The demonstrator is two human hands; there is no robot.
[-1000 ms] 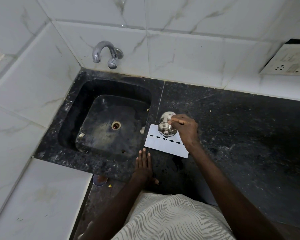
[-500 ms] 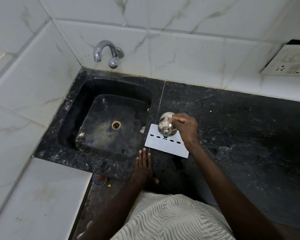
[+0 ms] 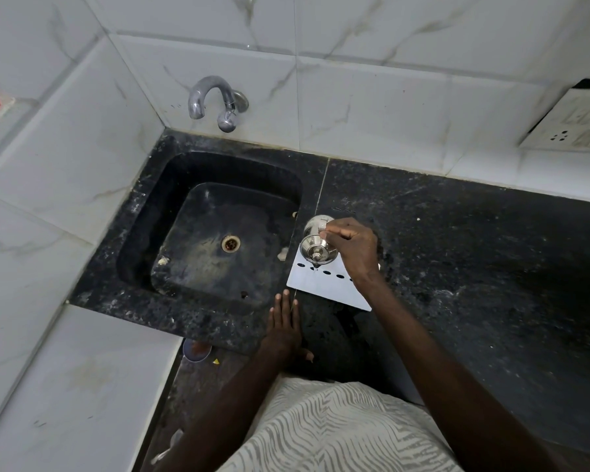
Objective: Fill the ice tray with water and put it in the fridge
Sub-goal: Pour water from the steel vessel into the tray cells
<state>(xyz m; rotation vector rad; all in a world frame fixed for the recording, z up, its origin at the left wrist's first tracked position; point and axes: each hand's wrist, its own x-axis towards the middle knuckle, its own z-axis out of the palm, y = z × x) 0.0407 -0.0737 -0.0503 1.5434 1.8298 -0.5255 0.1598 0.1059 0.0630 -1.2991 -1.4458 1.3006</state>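
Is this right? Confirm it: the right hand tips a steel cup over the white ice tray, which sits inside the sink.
Not quite. In the head view the right hand tips the steel cup over the white ice tray, but the tray lies on the black counter, to the right of the sink.

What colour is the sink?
Black, speckled stone sink, clearest in the head view.

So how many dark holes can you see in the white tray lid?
4 show in the flat white ice tray lid, in a row along its far edge; more may hide under the right hand.
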